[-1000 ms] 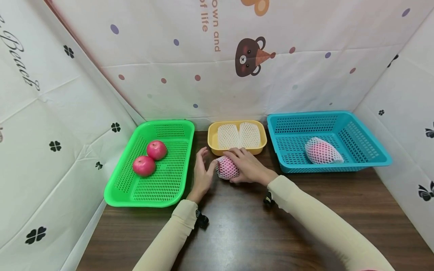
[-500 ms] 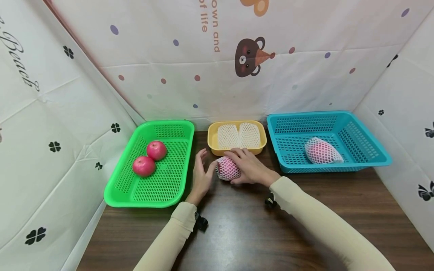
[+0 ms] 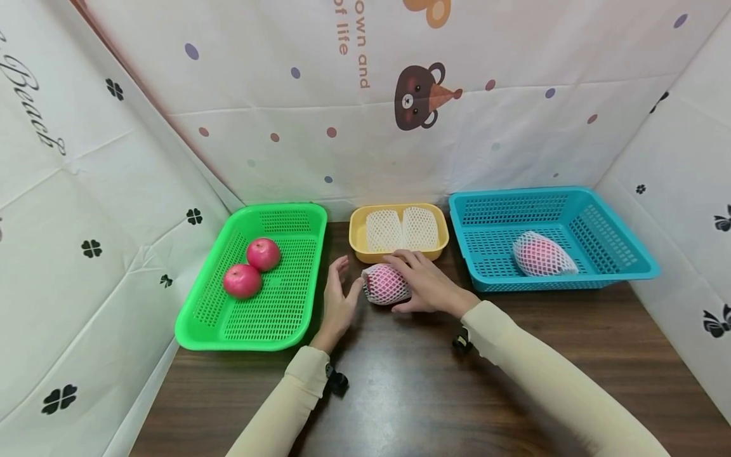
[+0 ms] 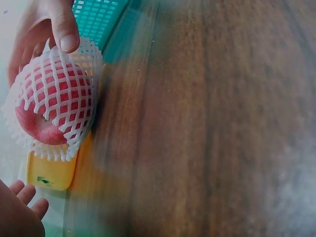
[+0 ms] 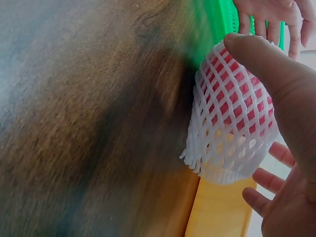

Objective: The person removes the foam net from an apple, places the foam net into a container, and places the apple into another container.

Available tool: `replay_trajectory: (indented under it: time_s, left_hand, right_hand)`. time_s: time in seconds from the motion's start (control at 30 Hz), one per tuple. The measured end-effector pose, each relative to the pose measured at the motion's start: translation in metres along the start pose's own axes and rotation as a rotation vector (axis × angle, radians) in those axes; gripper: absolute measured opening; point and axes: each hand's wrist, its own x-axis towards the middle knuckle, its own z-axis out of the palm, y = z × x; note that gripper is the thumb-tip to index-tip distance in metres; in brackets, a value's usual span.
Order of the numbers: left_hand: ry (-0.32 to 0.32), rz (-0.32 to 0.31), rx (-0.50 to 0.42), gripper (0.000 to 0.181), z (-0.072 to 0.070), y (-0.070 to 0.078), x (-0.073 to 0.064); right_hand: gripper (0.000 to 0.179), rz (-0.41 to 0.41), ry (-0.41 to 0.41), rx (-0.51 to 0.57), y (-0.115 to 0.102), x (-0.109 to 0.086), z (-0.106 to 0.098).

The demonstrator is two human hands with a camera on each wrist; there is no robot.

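A red apple sits in a white foam net sleeve on the table, in front of the yellow basket. My right hand holds the netted apple from the right, thumb on the near side and fingers over the far side. In the right wrist view, the sleeve's loose end extends beyond the apple. The apple's stem end shows bare in the left wrist view. My left hand stands on the left with fingers spread, its thumb close to the net's rim; whether it touches cannot be told.
Two bare apples lie in a green basket at left. The yellow basket at the back holds two flat foam nets. At right, a blue basket contains one netted apple. Cloth hangs behind.
My right hand has shifted slightly to the right and towards me, and more of the netted apple shows. The left hand has barely moved.
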Motion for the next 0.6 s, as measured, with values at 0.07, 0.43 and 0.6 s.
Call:
replay_trajectory:
  time_s: [0.07, 0.43, 0.6]
  left_hand:
    - [-0.002, 0.001, 0.000, 0.056, 0.000, 0.000, -0.001]
    - [0.004, -0.011, 0.040, 0.049, -0.002, -0.005, -0.007]
    - [0.001, 0.000, 0.064, 0.041, -0.003, -0.006, -0.008]
  right_hand:
    - [0.107, 0.000, 0.004, 0.001, 0.000, -0.002, 0.000]
    - [0.109, -0.007, 0.031, -0.022, 0.007, -0.011, 0.000]
    - [0.109, 0.023, 0.024, -0.006, 0.009, -0.015, -0.001]
